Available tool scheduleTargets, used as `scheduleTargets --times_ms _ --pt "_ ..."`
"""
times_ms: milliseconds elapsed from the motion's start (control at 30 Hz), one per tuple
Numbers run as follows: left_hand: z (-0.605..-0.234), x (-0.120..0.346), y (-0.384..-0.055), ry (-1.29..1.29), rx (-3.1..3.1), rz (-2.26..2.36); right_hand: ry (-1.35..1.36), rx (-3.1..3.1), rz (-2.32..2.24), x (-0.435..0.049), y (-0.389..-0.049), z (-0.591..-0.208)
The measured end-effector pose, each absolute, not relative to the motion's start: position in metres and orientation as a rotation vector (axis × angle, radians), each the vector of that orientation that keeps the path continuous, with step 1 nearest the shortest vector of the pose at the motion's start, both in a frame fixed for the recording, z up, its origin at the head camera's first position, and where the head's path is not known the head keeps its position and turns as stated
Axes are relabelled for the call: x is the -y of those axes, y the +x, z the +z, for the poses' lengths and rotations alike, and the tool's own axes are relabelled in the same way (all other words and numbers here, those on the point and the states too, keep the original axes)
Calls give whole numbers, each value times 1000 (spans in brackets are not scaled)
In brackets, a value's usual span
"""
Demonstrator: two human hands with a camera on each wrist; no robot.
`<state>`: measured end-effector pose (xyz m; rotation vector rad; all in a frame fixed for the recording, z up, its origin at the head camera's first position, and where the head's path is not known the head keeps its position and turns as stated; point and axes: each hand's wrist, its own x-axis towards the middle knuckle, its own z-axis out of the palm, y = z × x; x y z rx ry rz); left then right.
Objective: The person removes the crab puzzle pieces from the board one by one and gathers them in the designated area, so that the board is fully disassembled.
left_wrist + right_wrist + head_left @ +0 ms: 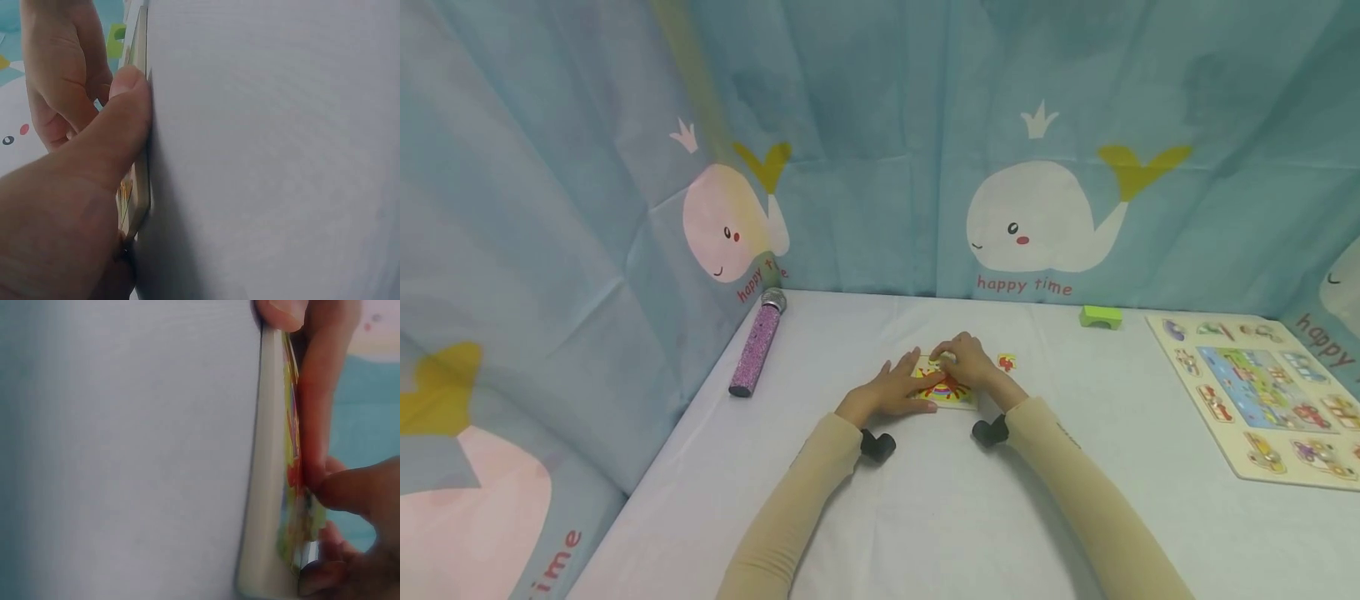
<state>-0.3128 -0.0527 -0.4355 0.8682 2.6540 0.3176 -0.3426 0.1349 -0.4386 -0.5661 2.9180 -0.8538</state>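
A small jigsaw puzzle board (pixel 958 405) with a red, rainbow-striped picture lies flat on the white table. Across its left side rests my left hand (pixel 891 392), fingers spread and mostly straight; its thumb (pixel 128 94) presses the near edge and one finger lies over the picture. My right hand (pixel 970 364) has curled fingers at the board's upper part and pinches a small puzzle piece (pixel 317 522), largely hidden by the fingertips. The two hands meet over the board. A loose red-and-yellow puzzle piece (pixel 1007 362) lies just right of the right hand.
A pink glittery microphone (pixel 756 348) lies at the left table edge. Toward the back right is a green arch block (pixel 1101 317). A large wooden peg puzzle (pixel 1213 442) lies at the far right. Whale-print curtains (pixel 880 208) enclose the table's back and sides.
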Motion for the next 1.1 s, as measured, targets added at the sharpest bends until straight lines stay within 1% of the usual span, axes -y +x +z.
scheduleTargets --times_ms 200,400,533,900,1000,1100 --pt "-434 52 -313 877 -2657 304 -532 -2880 -924 -136 -343 -437" --pt "-433 52 -314 859 -2649 304 -367 -2743 -1181 -142 -343 -437" --pt "-434 51 -315 853 -2638 295 -291 -2692 -1254 -147 -345 -436" --pt "-436 51 -316 852 -2646 286 -332 -2693 -1320 -154 -347 -428" --pt "-437 52 -316 845 -2644 292 -322 -2720 -1383 -167 -346 -420" --pt "-438 53 -315 844 -2646 295 -227 -2735 -1435 -193 -345 -412"
